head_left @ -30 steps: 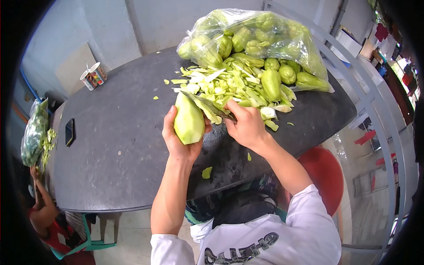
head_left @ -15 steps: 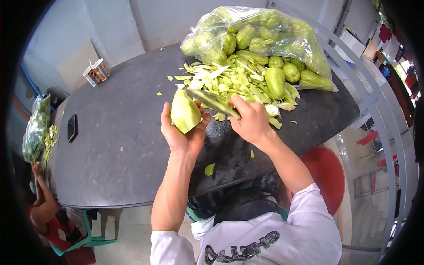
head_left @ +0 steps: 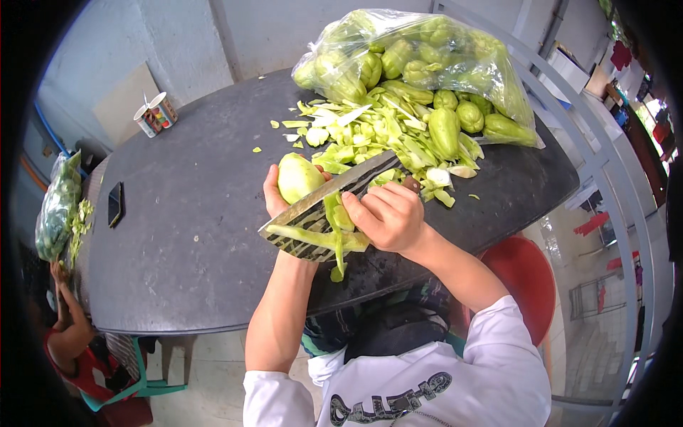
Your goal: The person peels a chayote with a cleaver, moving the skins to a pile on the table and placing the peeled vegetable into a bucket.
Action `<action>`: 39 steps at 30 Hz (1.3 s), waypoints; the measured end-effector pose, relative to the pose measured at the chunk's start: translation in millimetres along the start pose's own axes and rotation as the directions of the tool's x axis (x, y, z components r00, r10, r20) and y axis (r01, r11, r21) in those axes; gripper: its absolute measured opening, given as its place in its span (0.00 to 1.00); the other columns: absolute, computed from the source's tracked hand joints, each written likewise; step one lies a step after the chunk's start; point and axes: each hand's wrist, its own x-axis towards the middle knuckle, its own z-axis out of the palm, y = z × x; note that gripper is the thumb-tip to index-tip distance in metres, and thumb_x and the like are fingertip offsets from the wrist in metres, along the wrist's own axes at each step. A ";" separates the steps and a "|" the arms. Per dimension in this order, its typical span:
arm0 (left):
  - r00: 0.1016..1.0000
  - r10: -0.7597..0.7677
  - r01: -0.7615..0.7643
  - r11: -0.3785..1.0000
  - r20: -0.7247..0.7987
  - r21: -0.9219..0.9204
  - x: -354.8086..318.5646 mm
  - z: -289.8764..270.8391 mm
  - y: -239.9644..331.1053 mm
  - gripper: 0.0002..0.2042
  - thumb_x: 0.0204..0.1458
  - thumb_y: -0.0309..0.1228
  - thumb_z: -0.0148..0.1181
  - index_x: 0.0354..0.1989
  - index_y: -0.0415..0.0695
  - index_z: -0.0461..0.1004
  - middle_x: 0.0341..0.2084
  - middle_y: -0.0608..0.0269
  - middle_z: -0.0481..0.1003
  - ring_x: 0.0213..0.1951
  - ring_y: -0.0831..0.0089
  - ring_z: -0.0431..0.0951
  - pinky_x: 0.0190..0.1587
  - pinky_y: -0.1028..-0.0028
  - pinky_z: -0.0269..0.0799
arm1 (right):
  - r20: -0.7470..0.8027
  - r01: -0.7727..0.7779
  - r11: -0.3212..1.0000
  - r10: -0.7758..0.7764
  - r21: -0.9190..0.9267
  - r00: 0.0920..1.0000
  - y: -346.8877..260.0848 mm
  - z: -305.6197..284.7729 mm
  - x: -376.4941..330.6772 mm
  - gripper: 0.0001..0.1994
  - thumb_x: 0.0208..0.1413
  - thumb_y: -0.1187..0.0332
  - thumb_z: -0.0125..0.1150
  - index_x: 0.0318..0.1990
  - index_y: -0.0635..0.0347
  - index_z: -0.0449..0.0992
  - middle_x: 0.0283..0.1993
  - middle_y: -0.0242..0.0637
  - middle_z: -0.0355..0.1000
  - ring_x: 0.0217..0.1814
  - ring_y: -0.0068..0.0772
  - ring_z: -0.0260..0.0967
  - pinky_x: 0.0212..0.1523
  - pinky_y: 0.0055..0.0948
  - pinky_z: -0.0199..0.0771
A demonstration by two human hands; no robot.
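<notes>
My left hand [head_left: 273,195] is wrapped round a pale green peeled chayote [head_left: 299,178], most of its palm hidden behind the blade. In my right hand [head_left: 390,218] is a broad kitchen knife [head_left: 311,213] with a brown handle. The blade lies slantwise over my left wrist, its flat side turned up, and strips of green peel [head_left: 307,235] cling to it. Just beyond both hands spreads a heap of chayote peelings [head_left: 388,132] on the dark table [head_left: 185,235].
A clear plastic bag [head_left: 427,53] of whole chayotes lies at the far right, spilling some. Two paper cups [head_left: 156,114] and a phone [head_left: 116,205] sit to the left. Another person's arm [head_left: 67,306] reaches toward a second bag [head_left: 58,206]. A red stool [head_left: 523,285] stands at right.
The knife has swung from beside the chayote toward me and turned flat, showing peel strips on its blade. My left hand has tilted the chayote.
</notes>
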 end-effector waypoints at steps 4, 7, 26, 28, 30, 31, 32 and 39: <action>1.000 -0.011 0.011 1.000 0.019 0.004 0.1 -3.7 -0.1 0.25 0.59 0.54 0.50 0.48 0.42 0.73 0.35 0.53 0.77 0.38 0.61 0.80 0.44 0.62 0.79 | 0.006 -0.005 1.000 0.005 -0.006 1.000 -1.7 0.8 1.4 0.12 0.50 0.70 0.61 0.43 0.63 0.77 0.20 0.26 0.63 0.22 0.25 0.65 0.22 0.26 0.64; 0.999 0.036 -0.035 0.999 -0.015 0.041 -1.1 5.0 -2.1 0.25 0.59 0.54 0.50 0.48 0.43 0.74 0.35 0.54 0.77 0.39 0.62 0.79 0.45 0.62 0.78 | 0.044 -0.101 0.995 0.100 0.020 0.994 1.7 -1.0 -0.5 0.13 0.49 0.69 0.62 0.43 0.63 0.77 0.21 0.28 0.66 0.22 0.27 0.68 0.23 0.28 0.67; 0.998 0.052 -0.061 0.960 0.042 0.274 -12.2 12.4 -6.0 0.26 0.57 0.51 0.50 0.58 0.46 0.71 0.43 0.60 0.76 0.47 0.65 0.75 0.53 0.63 0.71 | 0.108 -0.328 0.892 0.309 0.312 0.945 15.0 -11.7 -0.8 0.18 0.41 0.76 0.65 0.44 0.60 0.75 0.30 0.40 0.77 0.33 0.47 0.78 0.33 0.39 0.77; 0.987 0.150 -0.127 0.948 -0.059 0.292 -15.7 31.2 -15.3 0.26 0.57 0.52 0.50 0.56 0.46 0.71 0.41 0.60 0.76 0.46 0.65 0.75 0.48 0.63 0.71 | 0.113 -0.335 0.892 0.315 0.304 0.942 16.6 -10.5 -0.9 0.15 0.43 0.74 0.65 0.42 0.58 0.74 0.29 0.42 0.77 0.32 0.48 0.78 0.31 0.40 0.77; 0.994 0.094 -0.104 0.944 0.046 0.314 -10.7 18.0 -7.2 0.29 0.57 0.53 0.49 0.59 0.45 0.70 0.41 0.58 0.77 0.43 0.65 0.77 0.46 0.65 0.73 | 0.351 -0.612 0.782 0.543 0.120 0.763 24.1 -2.0 -2.1 0.14 0.46 0.76 0.65 0.42 0.58 0.77 0.28 0.45 0.77 0.30 0.48 0.78 0.31 0.38 0.77; 0.988 0.035 -0.084 0.937 0.148 0.338 -9.3 12.6 -4.3 0.31 0.57 0.54 0.48 0.63 0.45 0.68 0.42 0.56 0.77 0.40 0.64 0.78 0.43 0.66 0.74 | 0.332 -0.643 0.755 0.578 0.128 0.745 28.7 0.0 -0.7 0.12 0.47 0.76 0.65 0.41 0.56 0.77 0.26 0.45 0.76 0.28 0.48 0.77 0.30 0.39 0.77; 0.988 0.034 -0.084 0.937 0.153 0.339 -9.4 7.9 -4.5 0.31 0.57 0.54 0.48 0.63 0.45 0.68 0.42 0.56 0.77 0.40 0.64 0.78 0.43 0.66 0.74 | 0.328 -0.642 0.757 0.579 0.126 0.746 26.6 -3.2 -1.7 0.12 0.47 0.76 0.65 0.41 0.56 0.77 0.26 0.45 0.76 0.28 0.48 0.77 0.30 0.39 0.77; 0.978 0.186 -0.159 0.958 -0.097 0.240 -12.9 29.0 -16.5 0.31 0.58 0.54 0.47 0.60 0.42 0.68 0.41 0.55 0.76 0.43 0.65 0.76 0.43 0.65 0.74 | 0.240 -0.451 0.856 0.396 0.251 0.886 16.1 -15.8 1.1 0.15 0.43 0.74 0.65 0.42 0.56 0.73 0.30 0.44 0.78 0.32 0.50 0.78 0.31 0.45 0.76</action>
